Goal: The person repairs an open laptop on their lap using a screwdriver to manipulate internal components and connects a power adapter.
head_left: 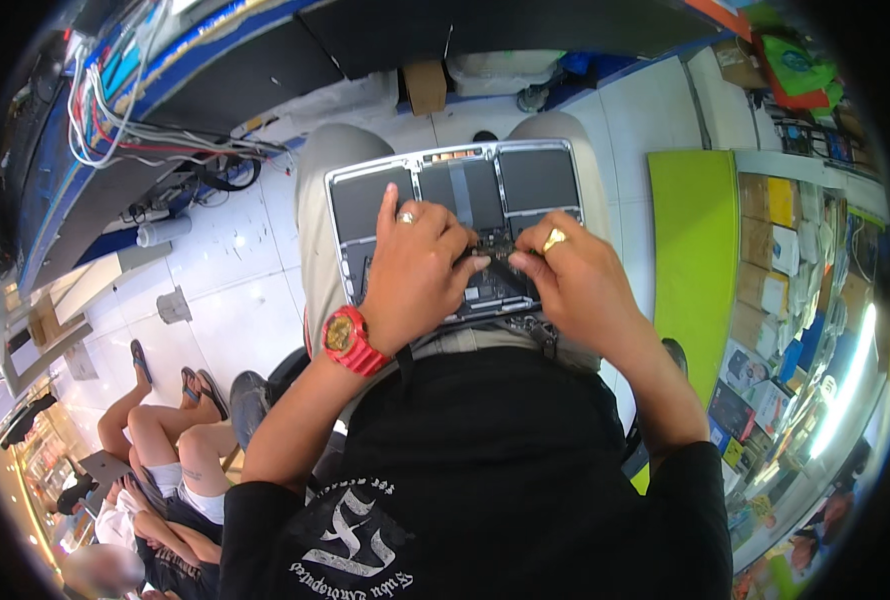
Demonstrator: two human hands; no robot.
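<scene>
An opened laptop base rests across my thighs, its inside facing up. Black battery cells fill its far part, with a dark circuit board nearer to me. Over the middle of the board, my left hand is closed in a pinch of thumb and fingers, its index finger stretched out over the left battery cell. Close beside it, my right hand pinches with thumb and index finger at the same small dark spot. What lies between the fingertips is too small to make out.
A dark-fronted bench runs across the far side, with loose cables hanging at its left. To my right stand a lime-green bench and a glass case of boxes. Another person sits at the lower left with a laptop.
</scene>
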